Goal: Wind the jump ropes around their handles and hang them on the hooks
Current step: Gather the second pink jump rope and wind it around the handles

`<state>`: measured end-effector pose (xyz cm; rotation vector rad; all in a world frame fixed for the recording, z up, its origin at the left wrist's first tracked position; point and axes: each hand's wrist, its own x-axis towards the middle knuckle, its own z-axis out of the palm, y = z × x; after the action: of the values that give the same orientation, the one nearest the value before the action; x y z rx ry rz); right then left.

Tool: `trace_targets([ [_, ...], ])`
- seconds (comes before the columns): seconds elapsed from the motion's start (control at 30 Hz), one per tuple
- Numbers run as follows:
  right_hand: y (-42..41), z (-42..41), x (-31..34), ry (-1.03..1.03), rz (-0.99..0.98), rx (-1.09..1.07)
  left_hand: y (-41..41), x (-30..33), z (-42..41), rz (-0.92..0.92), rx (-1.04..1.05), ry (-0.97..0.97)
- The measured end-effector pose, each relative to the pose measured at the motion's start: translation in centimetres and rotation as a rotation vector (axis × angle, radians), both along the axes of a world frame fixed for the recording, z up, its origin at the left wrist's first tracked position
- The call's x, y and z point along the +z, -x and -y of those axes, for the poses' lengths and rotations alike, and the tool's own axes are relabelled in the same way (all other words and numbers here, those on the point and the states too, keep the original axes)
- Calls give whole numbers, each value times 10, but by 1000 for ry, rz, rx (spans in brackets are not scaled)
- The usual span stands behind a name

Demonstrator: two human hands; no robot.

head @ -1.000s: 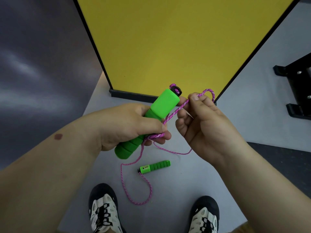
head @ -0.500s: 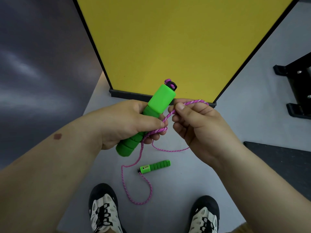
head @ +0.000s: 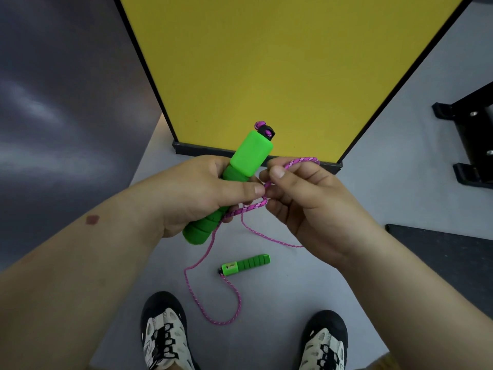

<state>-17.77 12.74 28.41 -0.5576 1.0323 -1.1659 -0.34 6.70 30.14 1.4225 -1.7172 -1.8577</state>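
Yellow panel [head: 280,70] stands on the grey floor [head: 373,161]. Left hand [head: 202,193] grips a green handle [head: 241,166], tilted upward. Right hand [head: 309,201] pinches the pink rope [head: 290,164] beside it. Second handle [head: 245,264] lies on the floor, between the shoes [head: 165,335].

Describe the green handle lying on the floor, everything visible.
The green handle on the floor is small, bright green and plastic-looking, with a ribbed grip and a smoother block bearing a pale marking. It lies flat on the grey floor between the shoes. The pink rope leaves its dark left tip. Neither hand touches it.
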Motion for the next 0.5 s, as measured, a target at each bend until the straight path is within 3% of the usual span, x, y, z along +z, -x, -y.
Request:
trace_targets([
  [0.13, -2, -1, 1, 65, -96, 36, 2, 2, -1, -16, -4, -29],
  [0.33, 1, 0, -3, 38, -141, -119, 4, 1, -2, 113, 6, 42],
  [0.5, 3, 2, -1, -7, -147, -235, 5, 6, -3, 15, 67, -40],
])
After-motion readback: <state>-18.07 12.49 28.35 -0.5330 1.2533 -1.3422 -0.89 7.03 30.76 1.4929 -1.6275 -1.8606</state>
